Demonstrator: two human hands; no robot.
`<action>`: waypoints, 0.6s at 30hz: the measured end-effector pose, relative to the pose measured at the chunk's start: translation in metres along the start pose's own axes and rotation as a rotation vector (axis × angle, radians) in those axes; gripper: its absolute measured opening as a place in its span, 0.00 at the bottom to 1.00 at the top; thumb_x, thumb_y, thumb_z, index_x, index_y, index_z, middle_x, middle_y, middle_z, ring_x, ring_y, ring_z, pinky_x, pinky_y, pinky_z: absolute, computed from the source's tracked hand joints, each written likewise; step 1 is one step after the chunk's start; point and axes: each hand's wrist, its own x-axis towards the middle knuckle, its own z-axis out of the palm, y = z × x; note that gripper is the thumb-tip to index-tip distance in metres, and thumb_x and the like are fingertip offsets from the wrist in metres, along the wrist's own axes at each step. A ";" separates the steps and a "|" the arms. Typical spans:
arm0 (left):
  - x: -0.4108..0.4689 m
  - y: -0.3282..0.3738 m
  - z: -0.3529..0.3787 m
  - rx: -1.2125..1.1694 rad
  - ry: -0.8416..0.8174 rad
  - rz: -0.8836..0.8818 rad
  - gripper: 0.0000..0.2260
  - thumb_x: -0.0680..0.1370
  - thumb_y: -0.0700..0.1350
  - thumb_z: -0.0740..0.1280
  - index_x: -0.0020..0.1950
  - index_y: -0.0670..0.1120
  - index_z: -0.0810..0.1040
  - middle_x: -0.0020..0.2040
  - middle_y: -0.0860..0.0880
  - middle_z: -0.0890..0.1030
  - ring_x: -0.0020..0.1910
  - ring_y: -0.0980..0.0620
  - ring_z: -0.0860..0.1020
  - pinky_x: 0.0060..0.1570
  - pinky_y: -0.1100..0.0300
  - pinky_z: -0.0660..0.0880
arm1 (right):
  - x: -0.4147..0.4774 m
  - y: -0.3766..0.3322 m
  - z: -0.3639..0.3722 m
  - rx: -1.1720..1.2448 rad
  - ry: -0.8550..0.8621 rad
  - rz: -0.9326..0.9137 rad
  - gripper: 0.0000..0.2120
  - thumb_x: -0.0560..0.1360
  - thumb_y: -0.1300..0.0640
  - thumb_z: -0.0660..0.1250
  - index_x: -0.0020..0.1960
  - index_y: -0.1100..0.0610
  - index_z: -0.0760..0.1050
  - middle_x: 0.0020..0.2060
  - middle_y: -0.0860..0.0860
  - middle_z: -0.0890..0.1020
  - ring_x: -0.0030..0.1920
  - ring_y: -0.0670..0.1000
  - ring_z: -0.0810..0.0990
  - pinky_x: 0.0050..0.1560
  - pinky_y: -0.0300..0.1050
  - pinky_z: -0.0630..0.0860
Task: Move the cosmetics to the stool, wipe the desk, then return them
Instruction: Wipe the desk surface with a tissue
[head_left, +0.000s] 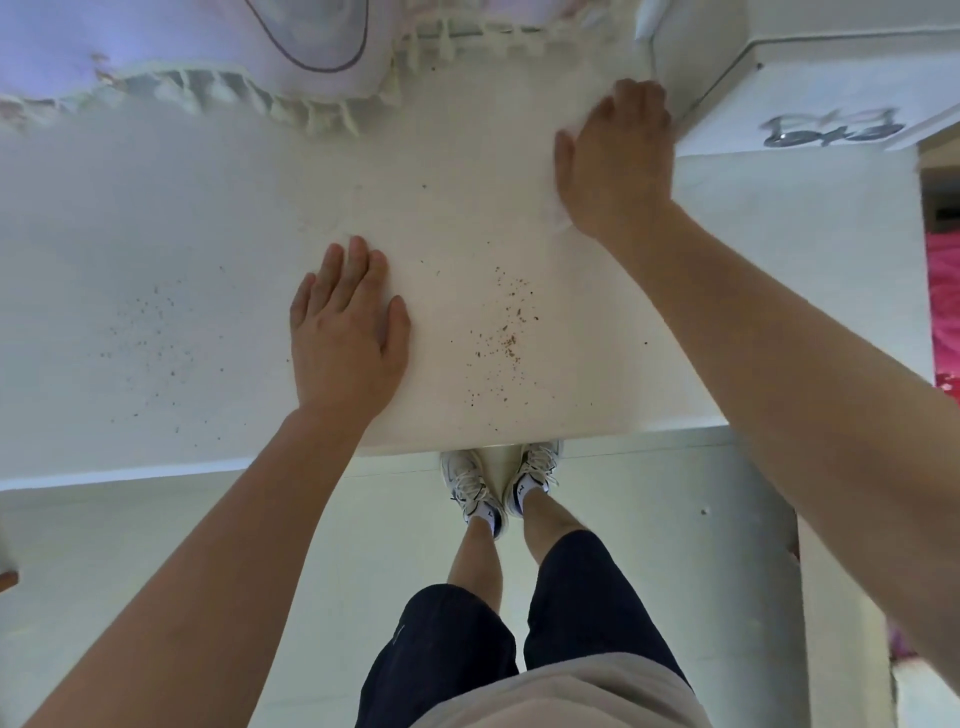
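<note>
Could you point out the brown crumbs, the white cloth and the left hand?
brown crumbs (501, 332), head view, middle of the scatter
white cloth (556, 215), head view, edge peeking out
left hand (343, 338), head view, back of hand

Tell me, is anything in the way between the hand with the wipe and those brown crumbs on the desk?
Nothing visible. The right hand presses the white wipe near the white box; only bare desk separates it from the nearest crumbs. The left hand lies flat just left of them, not in the path.

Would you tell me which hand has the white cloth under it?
The right hand, pressing the cloth beside the white box; the left hand lies flat on bare desk.
</note>
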 end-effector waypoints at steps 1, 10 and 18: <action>0.000 0.000 0.001 -0.004 0.014 -0.002 0.21 0.81 0.48 0.58 0.73 0.42 0.69 0.75 0.45 0.66 0.76 0.45 0.61 0.73 0.47 0.56 | 0.005 0.004 -0.002 -0.018 -0.031 0.120 0.27 0.83 0.48 0.51 0.65 0.72 0.69 0.64 0.65 0.70 0.66 0.65 0.67 0.69 0.57 0.63; 0.000 0.003 0.001 -0.019 0.040 -0.028 0.21 0.81 0.49 0.59 0.72 0.43 0.71 0.74 0.44 0.68 0.75 0.45 0.62 0.74 0.48 0.57 | 0.022 -0.137 -0.026 0.320 -0.072 -0.685 0.21 0.79 0.66 0.55 0.69 0.54 0.72 0.68 0.53 0.71 0.66 0.58 0.68 0.61 0.51 0.69; 0.000 0.003 0.001 -0.014 0.035 -0.021 0.20 0.82 0.48 0.59 0.72 0.42 0.70 0.75 0.44 0.67 0.76 0.45 0.62 0.74 0.48 0.57 | 0.023 -0.007 0.000 0.253 -0.071 -0.087 0.26 0.78 0.69 0.53 0.76 0.64 0.60 0.77 0.60 0.58 0.77 0.59 0.58 0.75 0.51 0.59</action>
